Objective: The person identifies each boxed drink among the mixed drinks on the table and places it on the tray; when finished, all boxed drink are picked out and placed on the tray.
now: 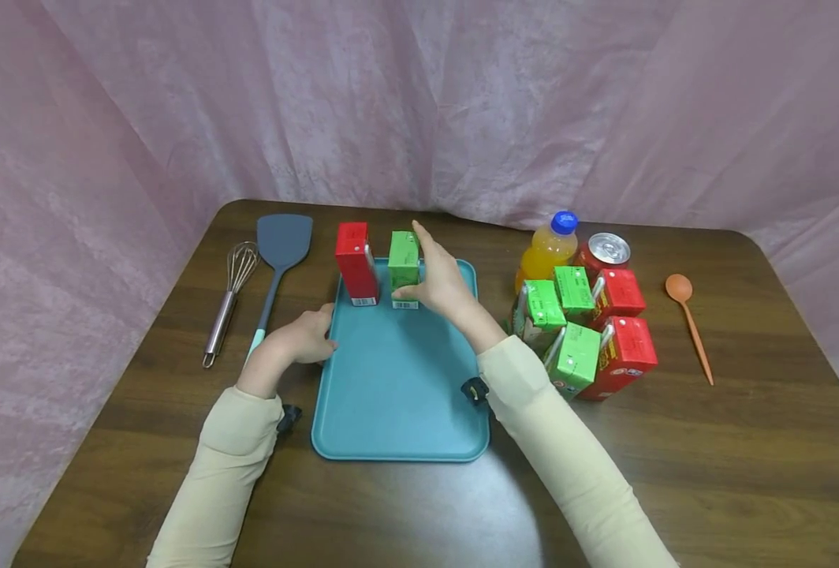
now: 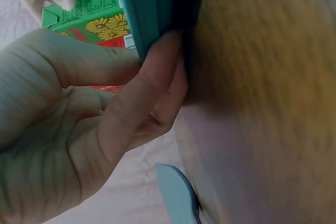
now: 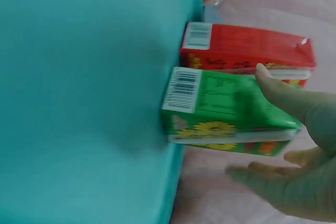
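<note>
A teal tray (image 1: 398, 386) lies on the table, and my left hand (image 1: 299, 338) pinches its left rim between thumb and fingers, as the left wrist view shows. At the tray's far end two drink cartons stand upright, a red carton (image 1: 358, 268) on the left and a green carton (image 1: 404, 260) to its right. My right hand (image 1: 442, 282) is at the green carton's right side, thumb and fingers spread. In the right wrist view its thumb overlaps the green carton (image 3: 220, 98), while the other fingers stand apart from it.
Left of the tray lie a whisk (image 1: 229, 304) and a spatula (image 1: 283, 241). On the right stand several green and red cartons (image 1: 618, 355), an orange drink bottle (image 1: 549, 252) and a soda can (image 1: 607, 249). An orange spoon (image 1: 687, 323) lies farther right.
</note>
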Tool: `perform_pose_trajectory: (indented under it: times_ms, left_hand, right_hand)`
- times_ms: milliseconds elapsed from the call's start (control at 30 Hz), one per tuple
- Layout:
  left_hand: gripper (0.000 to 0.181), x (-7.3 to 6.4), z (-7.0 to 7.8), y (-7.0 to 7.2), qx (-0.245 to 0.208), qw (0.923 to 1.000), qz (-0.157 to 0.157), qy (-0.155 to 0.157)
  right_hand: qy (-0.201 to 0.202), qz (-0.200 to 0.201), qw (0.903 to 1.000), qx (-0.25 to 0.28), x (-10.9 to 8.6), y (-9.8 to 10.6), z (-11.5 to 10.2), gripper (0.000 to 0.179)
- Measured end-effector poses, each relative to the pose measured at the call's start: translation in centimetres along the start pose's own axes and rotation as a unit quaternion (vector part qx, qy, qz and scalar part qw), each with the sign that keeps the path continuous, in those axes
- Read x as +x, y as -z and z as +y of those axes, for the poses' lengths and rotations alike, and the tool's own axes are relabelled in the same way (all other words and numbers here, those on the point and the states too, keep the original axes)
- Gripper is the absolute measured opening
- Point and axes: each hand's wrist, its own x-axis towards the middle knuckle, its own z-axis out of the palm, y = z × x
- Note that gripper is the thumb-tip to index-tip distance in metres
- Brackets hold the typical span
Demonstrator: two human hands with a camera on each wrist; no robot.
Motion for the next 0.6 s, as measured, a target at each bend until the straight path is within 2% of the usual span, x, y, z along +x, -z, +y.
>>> perform_pose_trajectory:
  times_ms: [100, 200, 433, 533, 600]
  left_hand:
    - [0.070, 0.0, 0.1, 0.0, -0.003, 1.0000, -0.002, 0.003]
    - [0.071, -0.1, 0.2, 0.0, -0.003, 0.9999, -0.002, 0.010]
    - [0.070, -0.1, 0.3, 0.0, -0.007, 0.9999, 0.001, 0.008]
    - [0.070, -0.2, 0.3, 0.0, -0.011, 0.9999, 0.002, 0.007]
    - [0.070, -0.3, 0.3, 0.0, -0.016, 0.9999, 0.002, 0.005]
  right_hand:
    - [0.006, 0.018, 0.9996, -0.021, -1.4, 0.8, -0.5, 0.103]
    - [0.017, 0.039, 0.9980, -0.047, -3.2, 2.2, -1.0, 0.093]
    - [0.070, 0.068, 0.9938, -0.053, -7.7, 6.8, -1.4, 0.082]
    - [0.081, 0.069, 0.9927, -0.057, -9.3, 8.8, -0.9, 0.081]
    - [0.072, 0.060, 0.9938, -0.060, -10.2, 10.0, -0.4, 0.081]
